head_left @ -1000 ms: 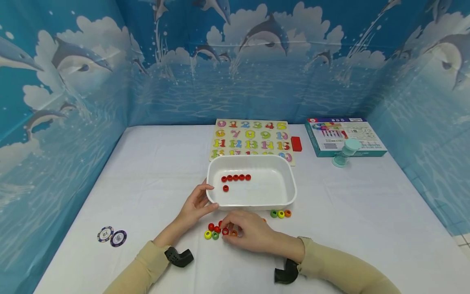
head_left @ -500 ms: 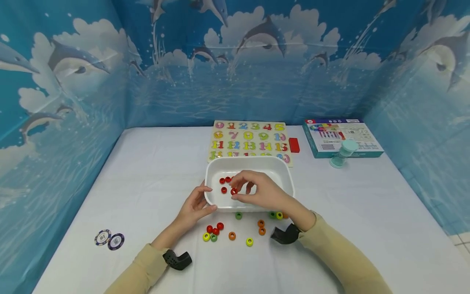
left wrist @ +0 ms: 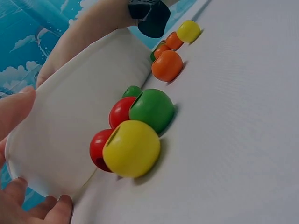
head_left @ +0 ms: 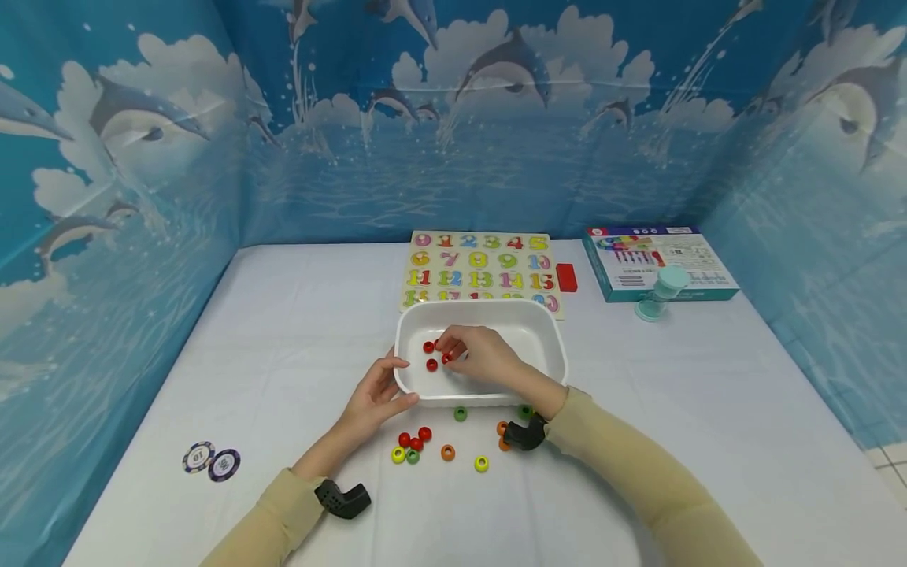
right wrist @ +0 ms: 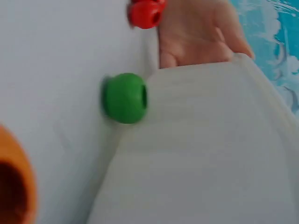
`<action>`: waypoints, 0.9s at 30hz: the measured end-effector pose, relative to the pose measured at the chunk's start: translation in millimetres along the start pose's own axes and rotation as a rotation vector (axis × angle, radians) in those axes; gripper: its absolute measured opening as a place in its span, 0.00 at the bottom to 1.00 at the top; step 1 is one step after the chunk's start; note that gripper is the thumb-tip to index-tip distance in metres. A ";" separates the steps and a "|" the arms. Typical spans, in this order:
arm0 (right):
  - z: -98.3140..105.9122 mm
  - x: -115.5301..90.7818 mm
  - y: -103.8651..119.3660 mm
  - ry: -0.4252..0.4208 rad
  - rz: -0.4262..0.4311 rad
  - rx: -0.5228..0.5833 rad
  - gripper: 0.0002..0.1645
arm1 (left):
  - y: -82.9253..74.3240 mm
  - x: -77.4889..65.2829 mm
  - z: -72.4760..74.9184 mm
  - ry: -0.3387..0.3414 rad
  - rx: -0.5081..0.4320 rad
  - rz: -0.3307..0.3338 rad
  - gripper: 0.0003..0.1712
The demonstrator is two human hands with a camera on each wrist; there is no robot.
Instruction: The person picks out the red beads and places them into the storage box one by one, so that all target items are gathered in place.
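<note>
A white tray [head_left: 496, 398] stands mid-table with several red beads [head_left: 431, 365] at its left inside, some hidden behind my right hand. My left hand [head_left: 372, 402] grips the tray's left end, thumb at the front rim and fingers along the side; the left wrist view shows fingertips low on the tray's outer wall [left wrist: 79, 102]. Inside the tray, my right hand [head_left: 485, 358] pinches a red bead [head_left: 446, 358] between thumb and fingers, low over the floor beside the other red ones. The right wrist view does not show that hand's fingers.
Before the tray lie loose beads: red [head_left: 424, 434], yellow [head_left: 398, 455], green [head_left: 460, 414] and orange [head_left: 448, 453]. A number board [head_left: 482, 260] lies behind it, with a red block [head_left: 566, 277] alongside. Further right are a box [head_left: 666, 264] and a sand timer [head_left: 662, 293]; two chips [head_left: 224, 465] lie left.
My right hand has gone from the beads in front of the tray into the tray, carrying a red bead, then slightly further left and back. The left hand keeps its hold.
</note>
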State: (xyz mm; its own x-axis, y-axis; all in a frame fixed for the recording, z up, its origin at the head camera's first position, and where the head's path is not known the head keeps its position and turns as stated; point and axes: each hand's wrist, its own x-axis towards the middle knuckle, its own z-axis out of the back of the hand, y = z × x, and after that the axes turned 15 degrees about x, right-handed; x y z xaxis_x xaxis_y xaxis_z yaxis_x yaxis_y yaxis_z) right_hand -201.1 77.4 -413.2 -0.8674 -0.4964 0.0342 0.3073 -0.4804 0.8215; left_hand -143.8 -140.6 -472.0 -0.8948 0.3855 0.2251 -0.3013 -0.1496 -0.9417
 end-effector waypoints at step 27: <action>10.9 -30.3 34.1 -0.031 0.218 0.258 0.16 | 1.1 -0.6 0.7 -0.003 0.014 0.011 0.29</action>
State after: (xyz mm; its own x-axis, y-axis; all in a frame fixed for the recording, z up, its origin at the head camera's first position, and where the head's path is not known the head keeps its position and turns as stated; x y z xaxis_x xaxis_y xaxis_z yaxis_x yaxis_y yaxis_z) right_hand -168.6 83.9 -380.0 -0.8049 -0.5429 0.2396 0.3818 -0.1646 0.9095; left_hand -143.8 -141.6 -473.1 -0.8991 0.3809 0.2158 -0.2963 -0.1664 -0.9405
